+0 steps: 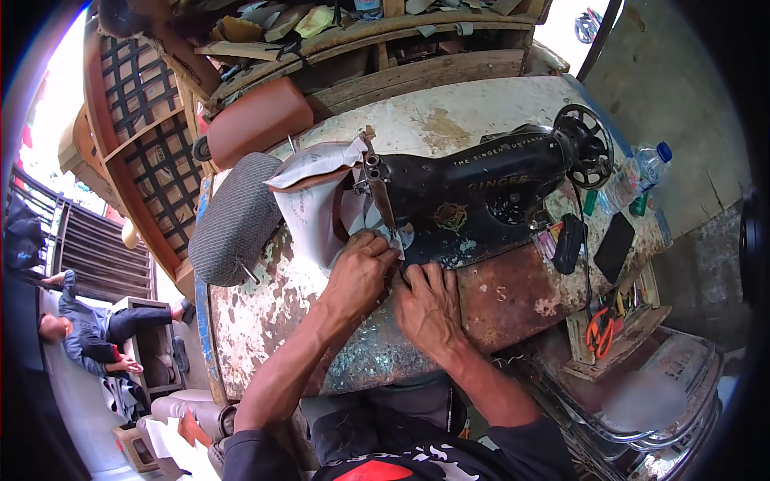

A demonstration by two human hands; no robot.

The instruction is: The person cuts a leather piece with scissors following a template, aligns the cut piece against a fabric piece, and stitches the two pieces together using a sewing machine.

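Note:
A black sewing machine (473,192) stands on a worn, paint-flaked table. Draped at its needle end is a sewn piece of white-backed material (309,212) with a brown edge, standing up like an open pouch. My left hand (361,268) pinches this material close to the needle, its fingers closed. Just right of it, my right hand (429,309) has bent fingers at the front edge of the machine bed. Whatever its fingertips grip is hidden. The needle's tip cannot be made out behind the fingers and material.
A grey cushion (241,216) with metal posts and a red-brown cushion (261,120) lie left. Right are a plastic bottle (638,178), a black case (569,244) and a dark flat object (616,247). Orange-handled scissors (599,333) rest in an open drawer. A person (88,341) reclines far left.

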